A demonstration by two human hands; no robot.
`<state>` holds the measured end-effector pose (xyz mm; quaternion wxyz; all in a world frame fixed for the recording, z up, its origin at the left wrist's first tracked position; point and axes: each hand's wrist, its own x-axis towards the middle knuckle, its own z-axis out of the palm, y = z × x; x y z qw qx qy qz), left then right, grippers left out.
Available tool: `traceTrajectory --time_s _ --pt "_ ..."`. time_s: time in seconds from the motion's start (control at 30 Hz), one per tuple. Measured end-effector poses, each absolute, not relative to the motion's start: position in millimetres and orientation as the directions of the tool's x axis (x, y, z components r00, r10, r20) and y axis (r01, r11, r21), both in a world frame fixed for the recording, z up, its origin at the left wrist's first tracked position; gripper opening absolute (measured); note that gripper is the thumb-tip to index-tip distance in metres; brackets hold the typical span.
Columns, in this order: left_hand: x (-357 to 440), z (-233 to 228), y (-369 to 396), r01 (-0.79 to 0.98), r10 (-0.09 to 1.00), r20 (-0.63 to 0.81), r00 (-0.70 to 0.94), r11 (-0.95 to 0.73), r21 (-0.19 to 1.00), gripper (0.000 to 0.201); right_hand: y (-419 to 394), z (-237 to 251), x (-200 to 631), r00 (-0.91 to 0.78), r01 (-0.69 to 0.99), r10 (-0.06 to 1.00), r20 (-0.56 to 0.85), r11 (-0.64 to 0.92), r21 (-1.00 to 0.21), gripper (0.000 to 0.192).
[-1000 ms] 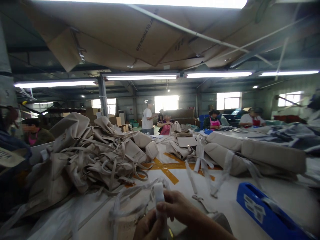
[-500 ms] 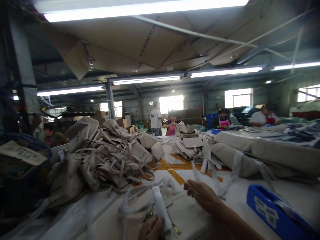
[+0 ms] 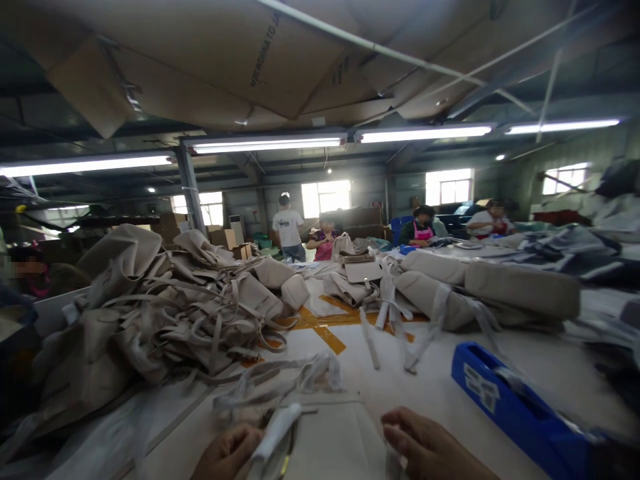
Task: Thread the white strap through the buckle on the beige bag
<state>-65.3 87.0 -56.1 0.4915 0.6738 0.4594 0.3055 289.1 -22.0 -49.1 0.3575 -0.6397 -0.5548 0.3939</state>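
A beige bag [image 3: 340, 433] lies on the table in front of me. Across its left side runs a bag strap wrapped in white [image 3: 277, 430], with a gold-coloured metal piece near its lower end. My left hand [image 3: 227, 453] has its fingers curled at the lower end of this wrapped strap. At the bag's right edge is my right hand [image 3: 425, 443], fingers bent together; a small pale bit shows below them, too blurred to name. Clear plastic wrap [image 3: 320, 373] covers the straps at the bag's far end.
A large heap of beige bags [image 3: 200, 307] fills the left of the table. More bags [image 3: 520, 287] lie at the far right. A blue tape dispenser [image 3: 520, 407] stands right of my right hand. Orange tape [image 3: 327, 337] marks the table's white covering. Several people work farther back.
My view has turned right and tipped down. My right hand has come down to the bag's right edge. The white-wrapped strap now leans more to the right, beside my left hand.
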Motion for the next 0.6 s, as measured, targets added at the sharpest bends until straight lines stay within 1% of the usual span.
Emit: traceTrajectory --time_s 0.1,0.13,0.17,0.2,0.27,0.3,0.33,0.4,0.43,0.47,0.5,0.53,0.57,0.6 --pt "-80 -20 85 0.506 0.939 0.065 0.338 -0.239 0.829 0.046 -23 -56 289 0.128 0.230 0.953 -0.276 -0.299 -0.926 0.083" --pt "-78 -6 81 0.542 0.938 0.086 0.337 -0.268 0.796 0.043 -22 -59 287 0.122 0.154 0.937 -0.328 -0.345 -0.926 0.084" --pt "-72 9 74 0.558 0.930 0.103 0.352 -0.297 0.775 0.041 -21 -61 284 0.100 0.061 0.929 -0.357 -0.364 -0.929 0.080" --pt "-62 23 65 0.561 0.909 0.101 0.404 -0.333 0.758 0.040 -20 -64 280 0.060 -0.052 0.934 -0.353 -0.350 -0.935 0.072" --pt "-32 45 48 0.520 0.855 0.104 0.508 -0.401 0.755 0.038 -16 -72 273 0.018 -0.290 0.962 -0.271 -0.255 -0.923 0.054" --pt "-13 51 41 0.489 0.823 0.101 0.559 -0.426 0.761 0.035 -13 -75 271 0.049 -0.365 0.972 -0.229 -0.196 -0.910 0.047" --pt "6 53 36 0.475 0.798 0.089 0.596 -0.440 0.762 0.031 -9 -77 271 0.114 -0.391 0.974 -0.194 -0.135 -0.910 0.044" --pt "45 45 35 0.444 0.736 0.018 0.676 -0.427 0.788 0.024 -2 -76 273 0.279 -0.331 0.955 -0.105 -0.007 -0.944 0.044" --pt "62 36 38 0.419 0.712 -0.024 0.702 -0.386 0.822 0.027 1 -72 273 0.349 -0.276 0.936 -0.040 0.062 -0.959 0.044" --pt "79 24 42 0.373 0.694 -0.056 0.718 -0.316 0.873 0.037 2 -65 273 0.390 -0.217 0.920 0.046 0.140 -0.966 0.043" --pt "94 11 47 0.316 0.664 -0.095 0.742 -0.220 0.923 0.052 1 -57 272 0.420 -0.182 0.900 0.116 0.208 -0.961 0.040" --pt "108 -2 50 0.258 0.629 -0.133 0.766 -0.112 0.960 0.061 0 -48 269 0.435 -0.140 0.883 0.179 0.263 -0.955 0.038" --pt "120 -15 53 0.186 0.578 -0.138 0.804 -0.024 0.982 0.059 -1 -39 266 0.433 -0.088 0.867 0.245 0.311 -0.946 0.037" --pt "131 -26 54 0.171 0.545 -0.174 0.820 0.057 0.984 0.054 -2 -31 262 0.425 -0.021 0.848 0.317 0.360 -0.933 0.037"
